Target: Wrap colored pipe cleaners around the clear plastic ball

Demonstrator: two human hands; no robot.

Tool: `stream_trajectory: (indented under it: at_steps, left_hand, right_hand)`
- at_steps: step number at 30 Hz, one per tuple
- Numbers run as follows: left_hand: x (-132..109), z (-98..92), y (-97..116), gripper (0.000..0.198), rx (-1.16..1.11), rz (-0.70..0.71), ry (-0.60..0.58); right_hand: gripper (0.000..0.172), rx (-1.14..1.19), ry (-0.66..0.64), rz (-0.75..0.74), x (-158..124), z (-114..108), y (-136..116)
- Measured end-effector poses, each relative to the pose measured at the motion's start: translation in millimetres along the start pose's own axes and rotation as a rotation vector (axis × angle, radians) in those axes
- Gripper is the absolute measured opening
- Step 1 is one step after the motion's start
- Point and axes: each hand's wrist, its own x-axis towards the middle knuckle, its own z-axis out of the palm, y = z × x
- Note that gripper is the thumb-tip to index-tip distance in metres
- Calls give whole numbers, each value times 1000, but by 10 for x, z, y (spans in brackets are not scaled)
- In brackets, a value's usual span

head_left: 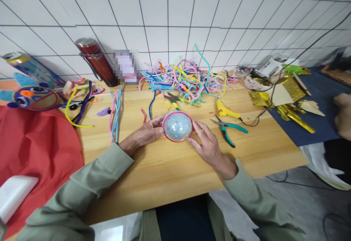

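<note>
A clear plastic dome (177, 126) with a red pipe cleaner running round its rim sits on the wooden table (170, 168), held between both hands. My left hand (142, 135) grips its left side with curled fingers. My right hand (208, 143) grips its right side, fingers pressed to the rim. Both sleeves are pale green.
A heap of coloured pipe cleaners (186, 78) lies behind the dome. Teal-handled pliers (229, 128), a yellow glue gun (226, 110), a red flask (96, 61), red cloth (35, 142) at left, gold foil (290, 94) and another person's hand (342, 118) at right.
</note>
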Motion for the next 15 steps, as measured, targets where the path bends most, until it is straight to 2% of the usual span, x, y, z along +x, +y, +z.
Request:
stream_trajectory:
  at_steps: [15]
  left_hand:
    - [8, 53, 22, 84, 31, 3, 6]
  right_hand:
    - [77, 3, 52, 39, 5, 9, -8]
